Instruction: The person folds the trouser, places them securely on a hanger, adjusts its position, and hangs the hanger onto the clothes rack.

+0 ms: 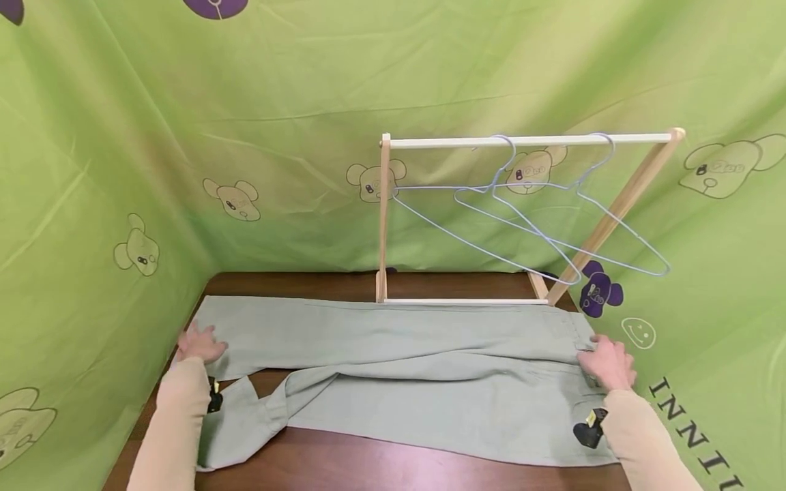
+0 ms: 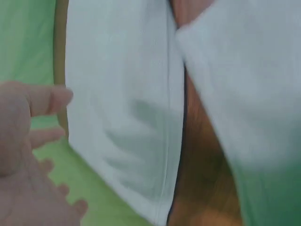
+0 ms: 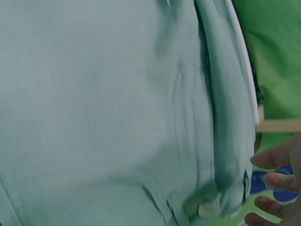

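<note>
Pale grey-green trousers (image 1: 393, 334) lie sideways across the brown table, waistband to the right, leg ends to the left. The nearer leg is folded and twisted near its hem (image 1: 236, 423). My left hand (image 1: 201, 342) is over the far leg's end. In the left wrist view the left hand (image 2: 28, 155) has spread fingers, with the leg end (image 2: 122, 103) beside them and nothing gripped. My right hand (image 1: 610, 363) is at the waistband. In the right wrist view the right hand's fingers (image 3: 277, 181) are apart beside the waistband, near a button (image 3: 205, 209).
A wooden rack (image 1: 383, 218) with a white top bar (image 1: 430, 143) stands behind the trousers at the table's back. Two lilac wire hangers (image 1: 485, 253) hang from it. Green printed cloth (image 1: 276, 170) walls the table (image 1: 344, 457) at the back and sides.
</note>
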Motion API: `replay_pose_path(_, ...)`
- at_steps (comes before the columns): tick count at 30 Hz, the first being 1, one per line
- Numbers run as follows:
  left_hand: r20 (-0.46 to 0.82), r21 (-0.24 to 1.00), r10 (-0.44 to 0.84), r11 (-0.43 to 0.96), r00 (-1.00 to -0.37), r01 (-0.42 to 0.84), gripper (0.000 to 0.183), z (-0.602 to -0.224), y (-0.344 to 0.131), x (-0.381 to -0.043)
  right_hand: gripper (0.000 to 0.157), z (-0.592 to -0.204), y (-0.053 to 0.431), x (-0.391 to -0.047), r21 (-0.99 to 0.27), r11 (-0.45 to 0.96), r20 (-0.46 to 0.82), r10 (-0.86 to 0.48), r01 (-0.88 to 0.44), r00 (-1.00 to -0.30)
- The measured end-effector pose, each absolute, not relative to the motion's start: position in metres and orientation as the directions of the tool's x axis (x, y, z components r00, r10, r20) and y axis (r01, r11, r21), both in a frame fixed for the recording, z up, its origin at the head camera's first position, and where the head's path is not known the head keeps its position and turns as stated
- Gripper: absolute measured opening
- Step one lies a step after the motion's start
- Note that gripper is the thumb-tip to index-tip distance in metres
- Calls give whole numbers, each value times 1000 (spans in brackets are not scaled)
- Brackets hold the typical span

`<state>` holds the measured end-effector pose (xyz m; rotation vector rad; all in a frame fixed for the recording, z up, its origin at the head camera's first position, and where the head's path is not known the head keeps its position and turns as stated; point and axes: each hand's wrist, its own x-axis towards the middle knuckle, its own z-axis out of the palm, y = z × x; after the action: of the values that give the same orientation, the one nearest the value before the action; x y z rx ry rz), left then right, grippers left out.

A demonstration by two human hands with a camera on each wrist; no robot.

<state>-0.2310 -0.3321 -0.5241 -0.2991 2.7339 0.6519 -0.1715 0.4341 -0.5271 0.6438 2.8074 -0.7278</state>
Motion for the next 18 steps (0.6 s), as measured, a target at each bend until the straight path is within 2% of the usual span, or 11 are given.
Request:
replay_pose_path(3,-355,364,-49,913,-934,-186,71,-545,-318,-245,66,-530,420,-175,-400,828,-242,317,392,-917)
replay_pose_path(10,-455,454,27,867,-890,-206,95,-613,-290,-270,58,-538,386,-184,-352,896,-182,216,269,-959)
replay_pose_path(13,-454,484,11,843,-891,-236,96,-616,-273,-266,60,-543,376,-186,-358,907,-176,166,220,-970)
replay_pose_path(18,-391,527,-5,818,-920,-229,83,-590,-249,-251,69,-553,371,-184,-357,925,-184,71,134,-980)
